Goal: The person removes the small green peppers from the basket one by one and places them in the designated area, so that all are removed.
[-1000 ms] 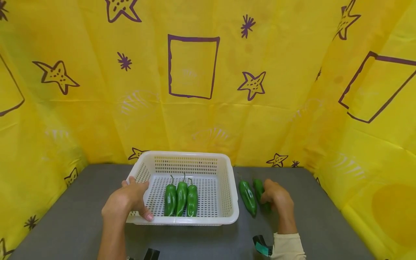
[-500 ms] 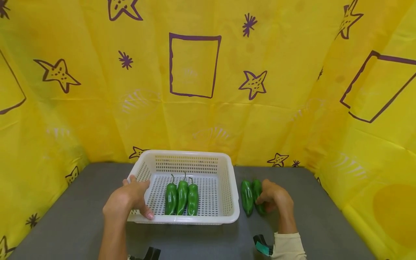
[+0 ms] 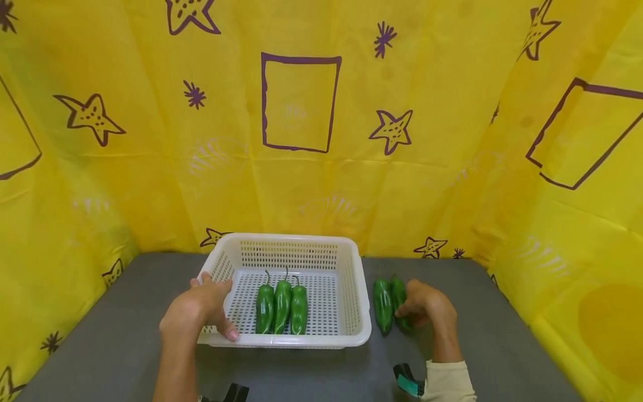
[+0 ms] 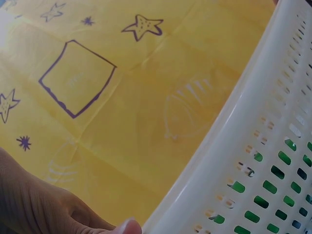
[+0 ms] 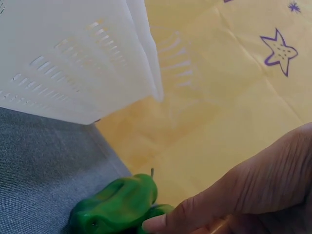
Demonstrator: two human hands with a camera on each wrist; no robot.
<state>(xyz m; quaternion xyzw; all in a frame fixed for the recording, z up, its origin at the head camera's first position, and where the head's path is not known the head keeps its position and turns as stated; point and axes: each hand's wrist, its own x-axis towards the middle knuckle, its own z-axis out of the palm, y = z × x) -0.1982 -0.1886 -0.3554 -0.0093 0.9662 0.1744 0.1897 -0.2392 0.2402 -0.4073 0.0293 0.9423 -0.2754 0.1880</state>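
A white perforated plastic basket [image 3: 346, 339] stands on the grey table, with three green chili peppers [image 3: 282, 306] side by side inside it. My left hand [image 3: 198, 307] holds the basket's front left corner, its thumb over the front rim; in the left wrist view that thumb [image 4: 129, 227] touches the rim. To the right of the basket, my right hand [image 3: 428, 304] grips a green chili pepper [image 3: 398, 293] lying on the table. Another loose chili pepper [image 3: 383, 307] lies close along its left side. The right hand's far fingers are mostly hidden.
The grey table [image 3: 286, 368] runs back to a yellow cloth [image 3: 301, 184] that hangs behind and on both sides, printed with purple stars and frames. Black wrist mounts show below the left hand [image 3: 235, 392] and the right hand [image 3: 408, 381].
The loose pepper beside the basket has turned from a slant to nearly straight, and now lies close along the gripped one. The left hand and the basket have stayed put.
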